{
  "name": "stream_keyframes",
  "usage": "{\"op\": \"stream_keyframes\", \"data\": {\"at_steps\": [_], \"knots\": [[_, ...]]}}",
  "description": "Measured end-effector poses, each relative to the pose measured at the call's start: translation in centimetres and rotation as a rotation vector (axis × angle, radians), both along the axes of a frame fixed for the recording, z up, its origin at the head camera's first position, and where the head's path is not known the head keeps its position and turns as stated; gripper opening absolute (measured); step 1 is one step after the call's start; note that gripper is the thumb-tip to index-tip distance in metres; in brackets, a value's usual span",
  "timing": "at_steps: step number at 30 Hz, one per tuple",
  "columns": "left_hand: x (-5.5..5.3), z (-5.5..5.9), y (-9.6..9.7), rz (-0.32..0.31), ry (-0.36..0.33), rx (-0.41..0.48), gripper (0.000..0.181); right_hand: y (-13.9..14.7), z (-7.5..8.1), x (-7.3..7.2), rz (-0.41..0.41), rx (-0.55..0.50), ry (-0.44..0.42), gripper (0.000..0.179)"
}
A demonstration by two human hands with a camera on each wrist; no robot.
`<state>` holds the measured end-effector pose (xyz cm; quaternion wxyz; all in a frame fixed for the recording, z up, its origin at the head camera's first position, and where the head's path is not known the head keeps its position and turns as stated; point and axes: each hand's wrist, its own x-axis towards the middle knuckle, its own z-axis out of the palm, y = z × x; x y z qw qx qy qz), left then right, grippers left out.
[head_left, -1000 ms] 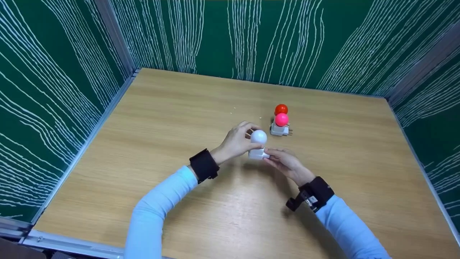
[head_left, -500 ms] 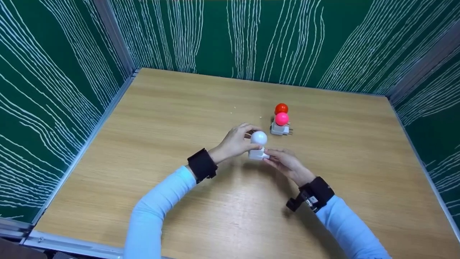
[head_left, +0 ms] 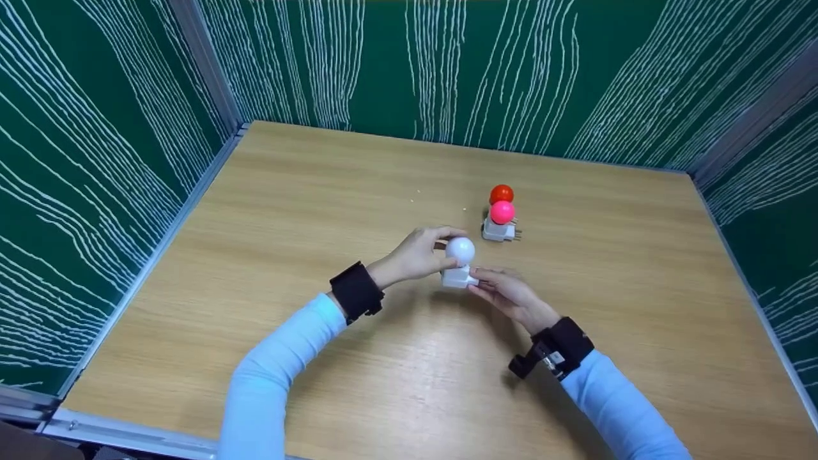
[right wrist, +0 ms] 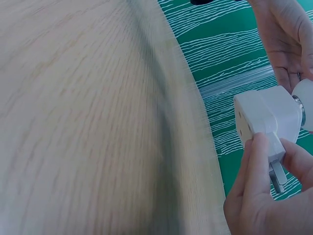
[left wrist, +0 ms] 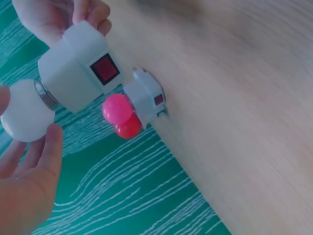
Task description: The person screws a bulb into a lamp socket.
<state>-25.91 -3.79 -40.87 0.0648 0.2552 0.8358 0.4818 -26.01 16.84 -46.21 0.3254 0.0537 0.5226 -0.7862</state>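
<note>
A round white light bulb (head_left: 461, 250) is held between the thumb and fingers of my left hand (head_left: 418, 253). Its metal screw base sits at the top of a white plug adapter (left wrist: 80, 68), which has a dark red switch on one face. My right hand (head_left: 511, 297) pinches the adapter's plug end, where metal prongs (right wrist: 277, 177) show between thumb and fingers in the right wrist view. Bulb and adapter are raised above the table. How deep the screw base sits is hidden inside the adapter.
Beyond my hands, slightly right, stand a pink bulb (head_left: 503, 212) and a red bulb (head_left: 501, 193) on similar white adapters (head_left: 495, 231), close together. The wooden table (head_left: 319, 191) is bordered by green walls (head_left: 383, 64) with white streaks.
My left hand and the white bulb have shifted slightly towards me, and the left fingers' hold on the bulb has altered a little. My right hand keeps its grip on the adapter, nearly still.
</note>
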Motion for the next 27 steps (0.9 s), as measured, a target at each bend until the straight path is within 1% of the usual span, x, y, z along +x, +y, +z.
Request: {"op": "stream_keyframes", "data": {"at_steps": [4,6,8,11,14,16,21,27], "knots": [[0.1,-0.1,0.3,0.013,0.024,-0.007,0.05,0.1,0.1,0.0,-0.003,0.007,-0.002,0.019],[0.2,-0.2,0.4,0.032,0.047,-0.006,0.052,0.1,0.3,0.0,-0.005,0.004,-0.002,0.018],[0.3,-0.2,0.5,0.069,0.089,-0.013,0.054,0.1,0.4,0.0,-0.011,0.003,-0.008,0.017],[0.6,-0.3,0.7,0.142,0.157,-0.034,0.055,0.0,0.4,0.1,-0.02,0.001,-0.018,0.016],[0.8,-0.3,0.9,0.192,0.194,-0.053,0.052,0.0,0.4,0.1,-0.024,-0.007,-0.025,0.016],[0.9,-0.3,0.9,0.202,0.204,-0.061,0.05,0.0,0.4,0.1,-0.019,-0.015,-0.024,0.017],[1.0,-0.2,1.0,0.2,0.216,-0.072,0.045,-0.1,0.3,0.1,-0.021,-0.014,-0.033,0.019],[1.0,-0.3,1.1,0.203,0.202,-0.059,0.044,0.0,0.3,0.2,-0.007,-0.006,-0.038,0.018]]}}
